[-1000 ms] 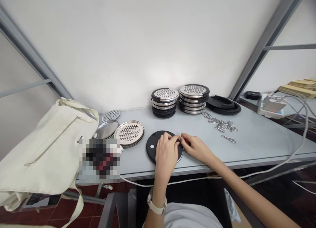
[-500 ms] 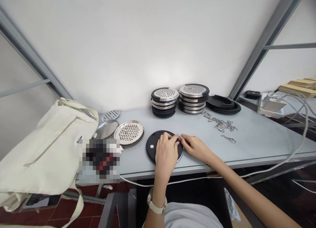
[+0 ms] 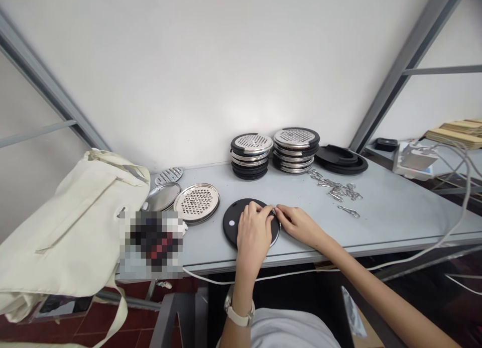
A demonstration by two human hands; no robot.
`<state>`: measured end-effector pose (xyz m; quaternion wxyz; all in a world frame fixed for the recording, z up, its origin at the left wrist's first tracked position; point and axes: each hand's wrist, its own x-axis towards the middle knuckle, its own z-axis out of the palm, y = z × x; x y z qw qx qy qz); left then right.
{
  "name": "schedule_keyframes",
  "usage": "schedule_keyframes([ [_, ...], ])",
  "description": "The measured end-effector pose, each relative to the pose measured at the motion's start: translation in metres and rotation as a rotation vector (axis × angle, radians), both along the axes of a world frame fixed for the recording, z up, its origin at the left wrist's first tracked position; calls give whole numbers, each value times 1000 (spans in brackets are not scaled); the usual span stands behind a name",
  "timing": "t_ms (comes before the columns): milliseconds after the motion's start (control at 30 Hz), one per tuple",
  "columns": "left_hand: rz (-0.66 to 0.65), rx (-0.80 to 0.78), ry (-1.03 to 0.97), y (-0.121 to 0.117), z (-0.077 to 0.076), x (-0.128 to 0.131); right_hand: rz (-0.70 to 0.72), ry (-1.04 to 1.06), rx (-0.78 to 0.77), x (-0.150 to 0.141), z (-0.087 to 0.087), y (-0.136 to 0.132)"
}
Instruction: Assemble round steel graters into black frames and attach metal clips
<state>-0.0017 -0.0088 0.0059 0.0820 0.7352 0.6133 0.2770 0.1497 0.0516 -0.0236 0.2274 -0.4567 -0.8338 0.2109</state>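
A round black disc [image 3: 231,235] with a white dot lies flat near the table's front edge, a thin silvery rim showing at its lower right. My left hand [image 3: 254,230] rests over the disc and grips it, thumb and fingertips closed at its right edge. Against that same edge, my right hand [image 3: 295,223] pinches with thumb and forefinger. A small shiny bit shows between the fingertips, too hidden to name. To the right lie several metal snap hooks [image 3: 339,191] in a loose heap, with a single snap hook [image 3: 349,211] nearer me.
Behind the disc stand two stacks of round graters, the left stack [image 3: 251,157] and the right stack [image 3: 295,151], beside black round lids [image 3: 341,160]. Loose metal grater plates [image 3: 197,203] and a cream bag [image 3: 71,227] occupy the left. A white cable [image 3: 406,261] crosses the table's front.
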Motion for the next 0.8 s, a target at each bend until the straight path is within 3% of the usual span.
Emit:
schedule_keyframes([
  [800, 47, -10, 54, 3, -3, 1, -51, -25, 24, -4, 3, -1],
])
